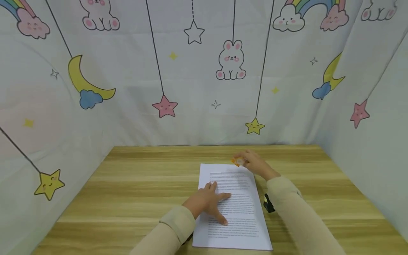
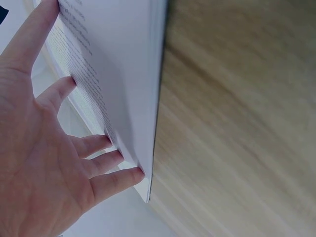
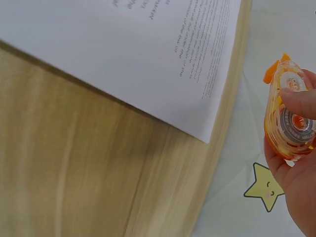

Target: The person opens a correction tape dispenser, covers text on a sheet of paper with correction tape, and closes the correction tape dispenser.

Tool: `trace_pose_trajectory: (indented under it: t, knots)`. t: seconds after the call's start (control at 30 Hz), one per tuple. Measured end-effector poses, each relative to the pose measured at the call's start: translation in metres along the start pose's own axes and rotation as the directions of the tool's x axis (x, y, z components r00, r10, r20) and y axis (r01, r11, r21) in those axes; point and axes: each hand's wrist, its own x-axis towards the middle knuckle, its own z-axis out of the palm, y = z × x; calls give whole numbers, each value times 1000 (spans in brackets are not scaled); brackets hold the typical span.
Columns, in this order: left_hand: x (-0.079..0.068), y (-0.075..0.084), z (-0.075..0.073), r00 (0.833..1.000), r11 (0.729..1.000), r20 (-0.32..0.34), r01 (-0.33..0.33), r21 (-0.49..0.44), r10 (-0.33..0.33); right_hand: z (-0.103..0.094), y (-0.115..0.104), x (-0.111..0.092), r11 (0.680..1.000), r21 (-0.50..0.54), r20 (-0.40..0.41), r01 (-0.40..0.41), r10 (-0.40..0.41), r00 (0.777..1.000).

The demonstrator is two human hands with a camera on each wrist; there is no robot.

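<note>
A stack of printed paper (image 1: 236, 233) lies lengthwise on the wooden table, its top sheet covered in lines of text. My left hand (image 1: 210, 201) rests on the left half of the sheet, fingers spread and fairly straight; in the left wrist view its fingertips (image 2: 131, 175) touch the page. Over the far right corner of the stack, my right hand (image 1: 255, 163) grips a correction tape dispenser (image 3: 291, 116) with a clear body and an orange tip. The thumb presses on its side, and the tip is raised off the paper.
The wooden table (image 1: 134, 191) spreads to both sides of the stack. A small black object (image 1: 268, 203) shows beside the right forearm. White cloth walls (image 1: 191, 124) printed with stars, moons and bunnies enclose the table's back and sides.
</note>
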Motion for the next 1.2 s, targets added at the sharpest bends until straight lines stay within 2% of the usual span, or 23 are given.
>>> trace_pose_trajectory:
  t: [0.13,0.27,0.6,0.9,1.2]
  knots:
    - [-1,-1,-1,1000,1000,1,0,-5,0,1,-1,-8,1000,-12,-15,-15,14,1000]
    - [-3,0,-2,1000,1000,2,3,-3,-3,3,1,-13,997,-75,-6,-23,22,1000]
    - [-4,3,-2,1000,1000,12,13,-15,-13,7,5,-18,971,-234,20,56,-53,998]
    - [-5,4,-3,1000,1000,17,20,-14,-20,11,2,-14,954,-275,28,118,-114,993]
    - [-2,3,-3,1000,1000,25,18,-12,-18,19,4,-5,957,-277,59,91,-77,995]
